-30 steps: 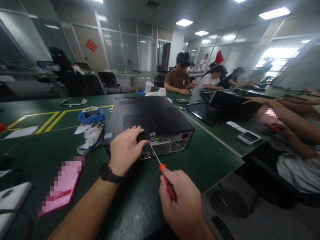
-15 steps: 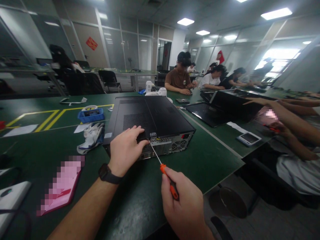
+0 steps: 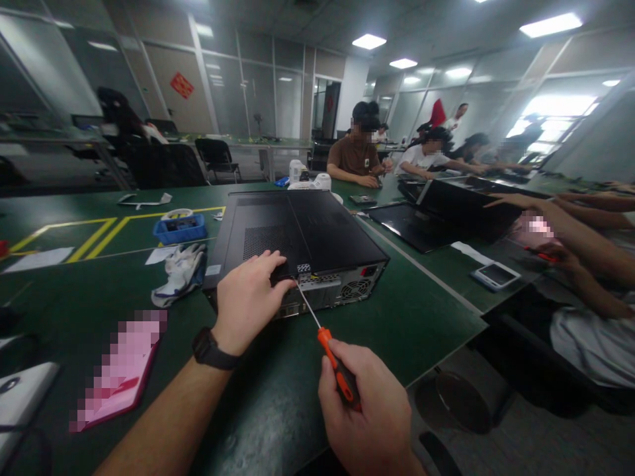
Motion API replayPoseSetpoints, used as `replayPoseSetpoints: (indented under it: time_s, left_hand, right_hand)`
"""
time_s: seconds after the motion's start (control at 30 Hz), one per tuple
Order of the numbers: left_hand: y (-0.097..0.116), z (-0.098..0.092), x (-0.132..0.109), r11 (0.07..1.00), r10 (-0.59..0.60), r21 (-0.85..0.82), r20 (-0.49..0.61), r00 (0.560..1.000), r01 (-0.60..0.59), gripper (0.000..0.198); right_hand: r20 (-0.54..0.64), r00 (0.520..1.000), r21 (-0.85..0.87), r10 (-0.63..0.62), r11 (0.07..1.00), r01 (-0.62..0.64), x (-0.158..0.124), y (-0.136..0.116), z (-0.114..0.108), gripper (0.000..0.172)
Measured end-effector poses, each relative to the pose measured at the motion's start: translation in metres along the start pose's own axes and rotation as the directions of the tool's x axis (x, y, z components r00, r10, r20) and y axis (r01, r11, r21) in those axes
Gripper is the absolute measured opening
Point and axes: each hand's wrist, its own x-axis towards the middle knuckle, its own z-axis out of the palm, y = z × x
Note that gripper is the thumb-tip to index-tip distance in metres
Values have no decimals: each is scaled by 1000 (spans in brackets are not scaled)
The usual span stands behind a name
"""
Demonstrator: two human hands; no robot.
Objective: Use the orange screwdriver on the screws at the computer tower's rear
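A screwdriver [image 3: 325,337] is grasped in the right hand [image 3: 372,400], its tip set at the rear edge of the computer case [image 3: 322,228] ahead of those fingers. Straight, steady pressure is advised: the left hand [image 3: 251,294] is laid unclenched on the case, its thumb exposed beside the tip. Gloves [image 3: 174,274] and a blue tray [image 3: 188,235] are seen left of its fingers.

desktop computer case [image 3: 325,228]: matt, mostly smooth; vent patch [image 3: 262,242] perforated | rear panel [image 3: 325,291]: bare grey metal | screwdriver [image 3: 325,338]: metal shaft [image 3: 311,311], smooth plastic handle [image 3: 343,380] | watch strap [image 3: 225,359]: matt, smooth | work gloves [image 3: 179,270]: rough cloth | small bin [image 3: 184,236]: blue plastic | tabletop [image 3: 421,317]: smooth, softly glossy | sheet [image 3: 42,259]: matt paper
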Motion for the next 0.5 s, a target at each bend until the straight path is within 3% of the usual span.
replayPoseSetpoints:
  time_s: [0.17,0.33,0.5]
  left_hand:
    - [0,0,-1,1000,5,2,-3,1000,-5,34]
    - [-1,0,-2,1000,7,3,-1,1000,-7,34]
    - [-1,1,-2,1000,7,12,-2,1000,-7,33]
  right_hand:
    - [-44,999,-53,-7,999,5,0,2,1,18]
    - [-67,996,32,56,998,-54,-3,3,6,13]
    - [-92,996,67,-6,998,12,-3,2,7,11]
